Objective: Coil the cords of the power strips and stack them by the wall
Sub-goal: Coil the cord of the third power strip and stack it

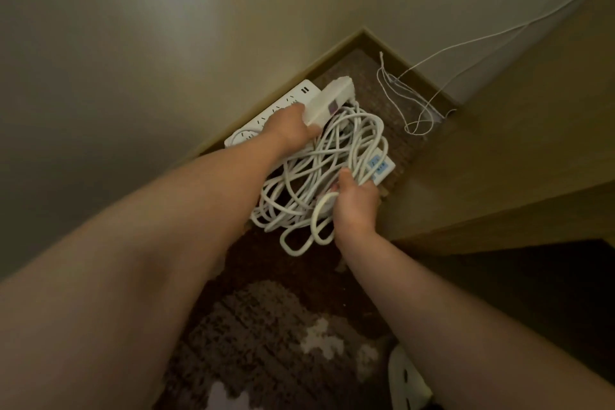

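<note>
Three white power strips by the wall, left hand (293,125) clenched around the top strip (327,100), right hand (354,201) grasping coiled cords (319,173), carpet (266,326) beneath

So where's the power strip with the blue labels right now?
In the head view, the blue-labelled power strip lies right of centre on the carpet, under the coiled white cords, beside the right hand.
</note>
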Available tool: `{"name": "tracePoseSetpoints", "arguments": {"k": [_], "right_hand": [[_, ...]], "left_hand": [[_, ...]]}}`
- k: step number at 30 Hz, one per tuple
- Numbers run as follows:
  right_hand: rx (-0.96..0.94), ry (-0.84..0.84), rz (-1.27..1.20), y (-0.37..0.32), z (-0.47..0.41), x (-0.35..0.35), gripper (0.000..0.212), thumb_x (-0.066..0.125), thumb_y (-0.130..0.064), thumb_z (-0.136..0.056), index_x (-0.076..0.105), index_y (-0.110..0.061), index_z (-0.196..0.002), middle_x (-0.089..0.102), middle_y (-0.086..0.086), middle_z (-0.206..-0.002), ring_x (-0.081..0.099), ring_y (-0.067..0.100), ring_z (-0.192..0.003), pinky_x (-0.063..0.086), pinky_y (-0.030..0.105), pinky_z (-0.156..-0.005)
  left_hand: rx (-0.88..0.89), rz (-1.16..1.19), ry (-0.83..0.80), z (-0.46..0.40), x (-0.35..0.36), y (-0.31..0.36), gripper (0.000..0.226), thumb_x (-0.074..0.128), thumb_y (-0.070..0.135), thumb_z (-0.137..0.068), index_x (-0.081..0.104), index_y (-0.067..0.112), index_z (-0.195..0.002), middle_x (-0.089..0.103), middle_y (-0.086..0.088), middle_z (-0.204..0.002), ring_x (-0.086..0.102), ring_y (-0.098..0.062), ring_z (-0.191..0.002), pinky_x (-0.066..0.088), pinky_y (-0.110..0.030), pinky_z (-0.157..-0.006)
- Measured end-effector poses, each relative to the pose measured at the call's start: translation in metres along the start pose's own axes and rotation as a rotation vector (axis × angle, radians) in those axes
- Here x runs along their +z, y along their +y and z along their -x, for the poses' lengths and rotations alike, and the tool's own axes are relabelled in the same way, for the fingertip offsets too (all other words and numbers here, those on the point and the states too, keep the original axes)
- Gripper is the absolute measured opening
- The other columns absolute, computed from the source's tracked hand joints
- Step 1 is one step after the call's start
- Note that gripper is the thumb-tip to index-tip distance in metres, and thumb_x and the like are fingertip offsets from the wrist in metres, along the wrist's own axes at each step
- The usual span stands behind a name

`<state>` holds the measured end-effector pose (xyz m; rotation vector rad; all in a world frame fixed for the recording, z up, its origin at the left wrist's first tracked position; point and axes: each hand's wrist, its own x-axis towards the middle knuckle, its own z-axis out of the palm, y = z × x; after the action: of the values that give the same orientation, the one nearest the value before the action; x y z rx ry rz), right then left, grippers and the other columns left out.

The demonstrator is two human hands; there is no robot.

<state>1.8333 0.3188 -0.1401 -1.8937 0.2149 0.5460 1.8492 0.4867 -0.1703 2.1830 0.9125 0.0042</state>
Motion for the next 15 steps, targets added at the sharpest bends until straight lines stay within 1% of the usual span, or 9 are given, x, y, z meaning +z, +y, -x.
{"name": "tracePoseSetpoints", "arguments": {"k": [2, 3, 4, 6, 7, 10, 12, 14, 15], "right_hand": [[0.038, 0.039, -0.001, 0.001, -0.002, 0.000, 0.027, 0.052, -0.027, -0.099, 0.064, -0.009, -0.115, 0.069, 0.009, -0.108, 0.066, 0.027, -0.098, 0.052, 0.041, -0.091], [0.051, 0.059, 0.000, 0.001, -0.004, 0.001, 0.029, 0.052, -0.027, -0.099, 0.062, -0.009, -0.120, 0.068, 0.008, -0.113, 0.064, 0.026, -0.102, 0.051, 0.042, -0.095], [0.056, 0.076, 0.000, 0.000, -0.006, 0.002, 0.030, 0.051, -0.026, -0.100, 0.060, -0.010, -0.123, 0.066, 0.006, -0.116, 0.063, 0.024, -0.104, 0.049, 0.040, -0.097], [0.058, 0.096, 0.023, -0.004, -0.012, 0.006, 0.030, 0.050, -0.026, -0.100, 0.058, -0.011, -0.125, 0.063, 0.002, -0.117, 0.061, 0.022, -0.104, 0.045, 0.032, -0.093], [0.056, 0.102, 0.059, -0.006, -0.016, 0.009, 0.030, 0.050, -0.026, -0.100, 0.057, -0.011, -0.126, 0.062, 0.003, -0.116, 0.060, 0.024, -0.105, 0.044, 0.031, -0.090], [0.046, 0.085, 0.262, -0.012, -0.030, 0.019, 0.038, 0.046, -0.029, -0.102, 0.052, -0.008, -0.132, 0.061, 0.010, -0.123, 0.059, 0.031, -0.110, 0.046, 0.036, -0.090], [0.037, 0.036, 0.393, -0.016, -0.036, 0.029, 0.038, 0.043, -0.029, -0.103, 0.049, -0.007, -0.134, 0.061, 0.013, -0.122, 0.059, 0.033, -0.108, 0.045, 0.038, -0.082], [0.022, -0.027, 0.520, -0.019, -0.041, 0.041, 0.039, 0.042, -0.024, -0.102, 0.043, -0.006, -0.137, 0.061, 0.015, -0.119, 0.060, 0.034, -0.104, 0.042, 0.037, -0.074], [0.015, -0.057, 0.577, -0.020, -0.042, 0.047, 0.043, 0.042, -0.021, -0.102, 0.037, -0.004, -0.141, 0.061, 0.015, -0.119, 0.061, 0.033, -0.103, 0.042, 0.037, -0.071]], "left_hand": [[-0.040, 0.295, -0.094, 0.008, -0.016, -0.006, 0.047, 0.045, 0.031, -0.091, 0.041, 0.025, -0.137, 0.052, -0.003, -0.120, 0.056, -0.025, -0.096, 0.045, -0.026, -0.070], [-0.108, 0.465, -0.147, 0.013, -0.024, -0.011, 0.039, 0.039, 0.028, -0.094, 0.043, 0.028, -0.133, 0.050, -0.001, -0.120, 0.054, -0.023, -0.094, 0.047, -0.024, -0.068], [-0.213, 0.637, -0.204, 0.017, -0.032, -0.017, 0.033, 0.034, 0.027, -0.096, 0.045, 0.029, -0.126, 0.051, -0.004, -0.117, 0.053, -0.023, -0.090, 0.048, -0.026, -0.066], [-0.419, 0.891, -0.303, 0.025, -0.044, -0.027, 0.030, 0.028, 0.030, -0.099, 0.046, 0.023, -0.122, 0.055, -0.010, -0.105, 0.055, -0.020, -0.081, 0.050, -0.027, -0.061], [-0.487, 0.938, -0.328, 0.027, -0.046, -0.032, 0.033, 0.027, 0.033, -0.099, 0.048, 0.018, -0.120, 0.056, -0.011, -0.099, 0.056, -0.019, -0.076, 0.051, -0.026, -0.057], [-0.594, 0.929, -0.301, 0.027, -0.043, -0.032, 0.039, 0.025, 0.036, -0.098, 0.057, 0.014, -0.102, 0.060, -0.009, -0.085, 0.058, -0.015, -0.065, 0.051, -0.020, -0.045], [-0.635, 0.841, -0.229, 0.024, -0.039, -0.025, 0.041, 0.026, 0.039, -0.098, 0.058, 0.015, -0.091, 0.061, -0.007, -0.076, 0.058, -0.014, -0.057, 0.048, -0.019, -0.040], [-0.614, 0.727, -0.151, 0.021, -0.034, -0.024, 0.049, 0.026, 0.049, -0.096, 0.059, 0.013, -0.089, 0.062, -0.008, -0.074, 0.058, -0.015, -0.053, 0.046, -0.018, -0.038], [-0.581, 0.662, -0.112, 0.019, -0.031, -0.026, 0.056, 0.027, 0.057, -0.094, 0.061, 0.012, -0.090, 0.063, -0.009, -0.076, 0.058, -0.017, -0.054, 0.046, -0.020, -0.041]]}}
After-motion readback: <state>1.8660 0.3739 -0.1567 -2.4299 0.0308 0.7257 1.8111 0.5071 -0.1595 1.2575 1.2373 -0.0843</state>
